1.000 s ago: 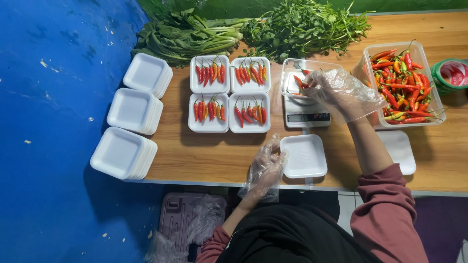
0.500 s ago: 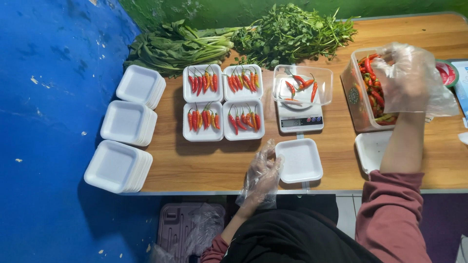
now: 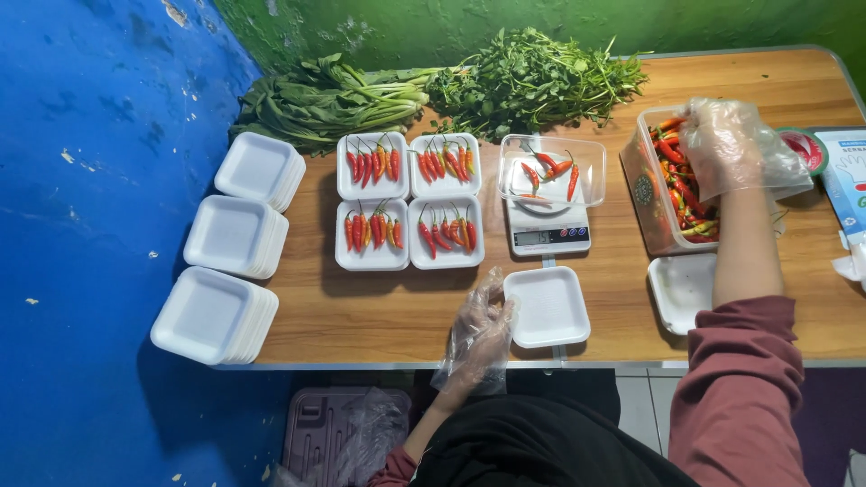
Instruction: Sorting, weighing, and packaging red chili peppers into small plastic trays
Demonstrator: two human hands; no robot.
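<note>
Clear plastic, thin and crinkled, gloves the right hand [image 3: 732, 144], which is sunk in the clear plastic tub of red and orange chillies [image 3: 672, 194] at the right of the wooden table [image 3: 631, 298]; whether its fingers pinch a chilli I cannot tell, since the glove hides them. The left hand [image 3: 480, 335], gloved the same way, rests with loosely curled fingers against the left rim of an empty white foam tray [image 3: 548, 307] at the near table edge, holding nothing.

Just beyond that tray a small white digital scale [image 3: 548, 233] carries a clear shallow container with a few chillies [image 3: 552, 171]. To its left, four white foam trays filled with chillies [image 3: 409, 200] sit in a tight square. Another empty white foam tray [image 3: 682, 290] lies just below the tub.

Three stacks of white foam trays [image 3: 236, 248] hang over the left table edge. Bunches of leafy greens [image 3: 433, 90] line the far edge against a green wall [image 3: 451, 27]; a blue wall [image 3: 90, 225] closes the left side. Bare wood lies open between the trays and the near edge.
</note>
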